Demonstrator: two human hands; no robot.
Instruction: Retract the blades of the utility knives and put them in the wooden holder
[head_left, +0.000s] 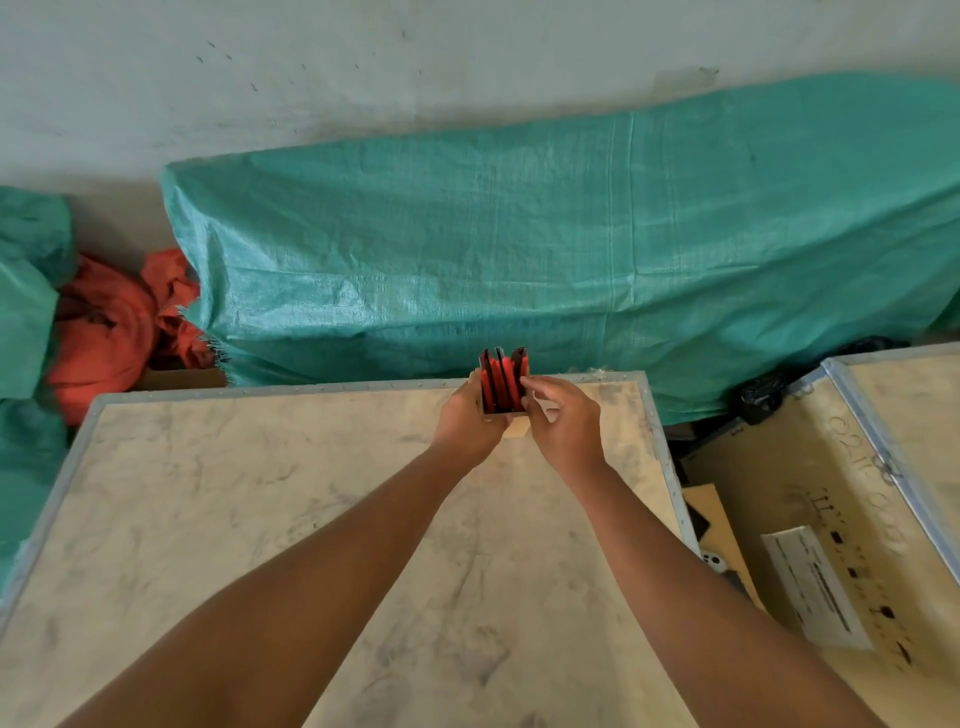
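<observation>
Several red and black utility knives (503, 378) stand upright, side by side, in a small wooden holder (518, 425) near the far edge of the crate top. No blades are visible from here. My left hand (469, 421) wraps the holder's left side and hides most of it. My right hand (562, 423) is at the right side, with its fingertips on the rightmost knife. Only a pale corner of the holder shows between my hands.
The work surface is a plywood crate top (311, 519) with a metal rim. A green tarp-covered load (571, 244) lies behind it, and red cloth (109, 332) at the left. A second crate (831, 493) with a white label stands to the right across a gap.
</observation>
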